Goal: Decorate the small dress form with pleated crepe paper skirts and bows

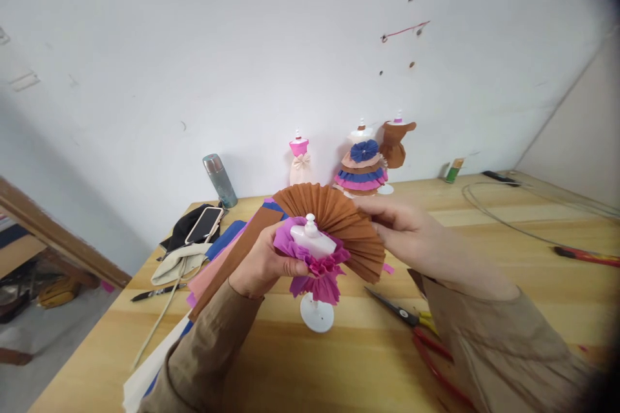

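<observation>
A small white mannequin (314,244) wears a purple-pink ruffled paper dress (317,284) and stands on a round white base (317,315). My left hand (264,261) wraps round its side, with the thumb across the front at the waist. Behind the mannequin spreads a pleated brown paper fan (320,203). My right hand (394,222) pinches the fan's right edge; its fingertips are partly hidden behind the pleats. Scissors (407,316) with red handles lie on the table below my right wrist.
Several dressed mannequins (361,164) stand along the wall. On the left are a thermos (220,179), a phone (205,226), a cutter knife (157,292) and coloured paper sheets (223,271). A green glue stick (454,171), a wire (484,214) and a red-handled tool (584,256) lie on the right.
</observation>
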The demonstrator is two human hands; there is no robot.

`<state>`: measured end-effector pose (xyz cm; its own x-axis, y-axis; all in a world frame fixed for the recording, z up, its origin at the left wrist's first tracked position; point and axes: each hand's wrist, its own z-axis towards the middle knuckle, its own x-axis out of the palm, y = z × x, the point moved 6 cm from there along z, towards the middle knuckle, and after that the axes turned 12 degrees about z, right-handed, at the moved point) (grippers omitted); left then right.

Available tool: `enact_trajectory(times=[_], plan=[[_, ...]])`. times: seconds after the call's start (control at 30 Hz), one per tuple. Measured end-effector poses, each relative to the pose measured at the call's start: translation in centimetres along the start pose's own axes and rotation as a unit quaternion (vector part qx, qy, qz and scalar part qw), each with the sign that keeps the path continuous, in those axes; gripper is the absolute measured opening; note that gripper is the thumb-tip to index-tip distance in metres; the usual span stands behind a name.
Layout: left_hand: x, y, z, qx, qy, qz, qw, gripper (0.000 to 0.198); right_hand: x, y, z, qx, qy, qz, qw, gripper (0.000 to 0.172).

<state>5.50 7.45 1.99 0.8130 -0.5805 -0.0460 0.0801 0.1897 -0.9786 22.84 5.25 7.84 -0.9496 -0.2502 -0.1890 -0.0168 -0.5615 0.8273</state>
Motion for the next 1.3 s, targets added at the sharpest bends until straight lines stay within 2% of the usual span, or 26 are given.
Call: enact_trajectory(times=[0.23, 0.47, 0.63, 0.73, 0.87, 0.93, 1.0, 1.13, 1.3], plan=[[0.1, 0.2, 0.1, 0.005, -0.007, -0.009, 1.000, 0.048, 0.9, 0.0, 0.1, 0.014, 0.016, 0.035, 0.999, 0.024], [0.2, 0.1, -0.1, 0.011, -0.058, -0.020, 0.998, 0.062, 1.1, -1.0, 0.4, 0.049, 0.011, 0.086, 0.995, 0.020], [0.4, 0.0, -0.1, 0.013, -0.097, -0.023, 0.995, 0.059, 1.3, -1.3, 0.6, 0.059, 0.026, 0.102, 0.993, 0.015], [0.5, 0.0, -0.1, 0.016, -0.100, -0.028, 0.994, 0.054, 0.6, -1.8, 0.8, 0.079, -0.003, 0.079, 0.994, 0.012], [0.3, 0.1, -0.1, 0.020, -0.114, -0.019, 0.993, 0.054, -1.5, -2.5, 0.6, 0.119, -0.095, 0.014, 0.988, 0.012], [0.2, 0.1, -0.1, 0.021, -0.123, -0.014, 0.992, 0.055, -2.0, -2.6, 0.4, 0.137, -0.106, 0.000, 0.985, 0.013], [0.1, 0.1, -0.2, 0.019, -0.133, -0.016, 0.991, 0.057, -1.7, -2.6, 0.2, 0.150, -0.069, 0.017, 0.986, 0.013], [0.1, 0.2, -0.1, 0.021, -0.133, -0.025, 0.991, 0.051, 0.1, -2.6, 0.0, 0.174, 0.046, 0.095, 0.979, 0.022], [-0.1, 0.4, 0.0, 0.033, -0.128, -0.039, 0.990, 0.058, 0.9, -3.5, 0.2, 0.174, 0.066, 0.129, 0.974, 0.018]])
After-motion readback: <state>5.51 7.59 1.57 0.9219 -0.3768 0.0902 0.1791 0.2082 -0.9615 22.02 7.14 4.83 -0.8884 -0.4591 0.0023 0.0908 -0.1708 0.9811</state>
